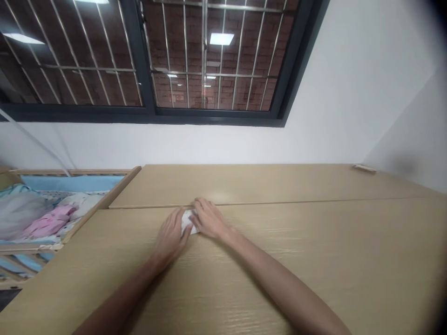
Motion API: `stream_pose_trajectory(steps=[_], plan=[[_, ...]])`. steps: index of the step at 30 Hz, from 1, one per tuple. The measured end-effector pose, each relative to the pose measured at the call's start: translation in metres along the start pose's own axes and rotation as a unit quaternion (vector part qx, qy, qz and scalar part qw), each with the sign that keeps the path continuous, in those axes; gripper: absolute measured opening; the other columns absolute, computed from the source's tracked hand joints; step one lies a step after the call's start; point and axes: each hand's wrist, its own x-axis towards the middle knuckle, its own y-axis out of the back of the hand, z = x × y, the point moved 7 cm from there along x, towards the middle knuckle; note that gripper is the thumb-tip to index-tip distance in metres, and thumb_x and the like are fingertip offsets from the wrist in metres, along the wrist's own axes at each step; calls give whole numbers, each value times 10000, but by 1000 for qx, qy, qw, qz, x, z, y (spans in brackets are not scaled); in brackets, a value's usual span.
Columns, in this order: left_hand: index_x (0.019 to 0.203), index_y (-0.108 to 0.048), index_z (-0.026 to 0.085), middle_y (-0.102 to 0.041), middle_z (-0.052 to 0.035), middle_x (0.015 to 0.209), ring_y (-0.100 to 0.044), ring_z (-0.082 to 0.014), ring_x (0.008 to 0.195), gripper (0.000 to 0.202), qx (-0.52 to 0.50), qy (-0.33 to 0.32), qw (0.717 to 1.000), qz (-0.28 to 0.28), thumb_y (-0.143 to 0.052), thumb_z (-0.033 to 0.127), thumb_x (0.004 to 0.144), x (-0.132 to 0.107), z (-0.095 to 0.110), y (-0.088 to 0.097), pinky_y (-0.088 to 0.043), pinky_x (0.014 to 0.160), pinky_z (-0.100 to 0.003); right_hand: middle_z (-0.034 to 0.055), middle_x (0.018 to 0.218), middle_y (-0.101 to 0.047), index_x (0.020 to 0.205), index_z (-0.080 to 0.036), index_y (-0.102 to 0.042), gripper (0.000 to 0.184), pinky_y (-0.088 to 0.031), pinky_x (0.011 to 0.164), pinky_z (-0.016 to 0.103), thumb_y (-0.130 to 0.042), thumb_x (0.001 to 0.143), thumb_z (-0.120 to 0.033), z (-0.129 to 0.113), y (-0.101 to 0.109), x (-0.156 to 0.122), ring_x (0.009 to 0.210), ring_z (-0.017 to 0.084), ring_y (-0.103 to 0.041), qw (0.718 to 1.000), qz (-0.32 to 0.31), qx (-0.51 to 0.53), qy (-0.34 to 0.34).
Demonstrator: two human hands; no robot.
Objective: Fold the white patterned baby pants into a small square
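Observation:
A small white piece [187, 222], perhaps paper or a wipe, is between my two hands on the pale wooden surface [265, 260]. Its kind is not clear, and my fingers cover its sides. My left hand [170, 235] is closed on its left edge, fingers pointing away and thumb towards the middle. From the right, my right hand [208, 218] is closed on the other side, its fingertips near the seam between two wooden panels. Both forearms reach in from the lower edge of the view.
At the left stands a wooden crib [104, 195] holding a pink cloth [50, 222] and pale bedding. A raised panel [251, 184] runs along the back, with a small flat object [364, 168] on its far right. Behind are a white wall and a barred window [216, 116].

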Motion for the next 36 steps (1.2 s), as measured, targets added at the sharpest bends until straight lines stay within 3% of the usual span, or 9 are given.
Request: stream_pose_trajectory(steps=[3, 7, 15, 19, 22, 25, 30, 32, 36], plan=[[1560, -236, 119, -362, -191, 1580, -310, -307, 1482, 615, 30, -53, 996, -73, -330, 439, 1043, -7, 12, -14, -326, 1177, -499, 168, 1572, -391, 1523, -116, -357, 542, -239, 1200, 429, -284, 1067, -400, -6, -23, -5, 1458, 255, -337, 997, -53, 36, 52], [1574, -218, 81, -287, -220, 1610, -226, -327, 1516, 699, 72, -41, 989, -124, -308, 522, 1039, -15, 6, -22, -277, 1195, -528, 126, 1665, -199, 1602, -103, -224, 692, -77, 1256, 441, -185, 1057, -529, 12, -39, -8, 1549, 256, -126, 988, -134, 71, 1], [1537, -248, -20, -286, -292, 1583, -234, -367, 1507, 769, 94, 72, 984, -134, -236, 560, 1031, -21, -31, -20, -300, 1169, -562, 139, 1677, -17, 1611, -39, -79, 786, -64, 1262, 418, -183, 1041, -570, 46, -29, -10, 1560, 253, -7, 962, -224, 110, -112], [1538, -241, 18, -287, -279, 1589, -276, -357, 1493, 716, 78, 86, 991, -66, -269, 528, 1035, -17, -32, -7, -328, 1153, -548, 206, 1659, -160, 1585, -45, -232, 718, -186, 1230, 451, -250, 1052, -525, 65, -5, -10, 1537, 310, -170, 963, -188, 109, -156], [1520, -290, 90, -398, -237, 1545, -375, -331, 1443, 624, 64, 35, 997, -29, -356, 461, 1023, -12, -16, 4, -352, 1134, -521, 193, 1546, -399, 1473, -119, -442, 523, -309, 1162, 423, -314, 1061, -415, 63, 18, -3, 1413, 287, -406, 982, -101, 119, -108], [1442, -406, 158, -507, -182, 1470, -468, -297, 1368, 483, 47, -9, 998, -40, -395, 361, 1003, -9, -1, 10, -370, 1109, -486, 158, 1332, -576, 1296, -154, -602, 399, -394, 1070, 388, -471, 1012, -402, 51, 18, 0, 1226, 271, -550, 987, -110, 114, -37], [1411, -436, 168, -532, -161, 1453, -498, -271, 1332, 443, 21, -44, 997, -65, -411, 304, 991, -10, 6, 8, -357, 1101, -464, 226, 1499, -441, 1428, -75, -490, 751, -381, 1098, 426, -704, 832, -478, 42, -10, -10, 1368, 372, -424, 978, -203, 54, 6], [1432, -419, 164, -530, -166, 1456, -492, -271, 1339, 464, 18, -43, 997, -67, -414, 303, 989, -11, 6, 6, -351, 1100, -465, 248, 1545, -376, 1481, -28, -406, 712, -340, 1137, 428, -622, 886, -355, 40, -14, -12, 1427, 365, -351, 983, -183, 16, 15], [1431, -429, 165, -517, -168, 1474, -489, -271, 1346, 466, 26, -38, 997, -59, -412, 329, 995, -11, 6, 6, -348, 1100, -455, 226, 1397, -536, 1362, -52, -527, 502, -368, 1098, 422, -534, 870, -156, 32, -12, -9, 1279, 326, -509, 991, -122, -47, 32]])
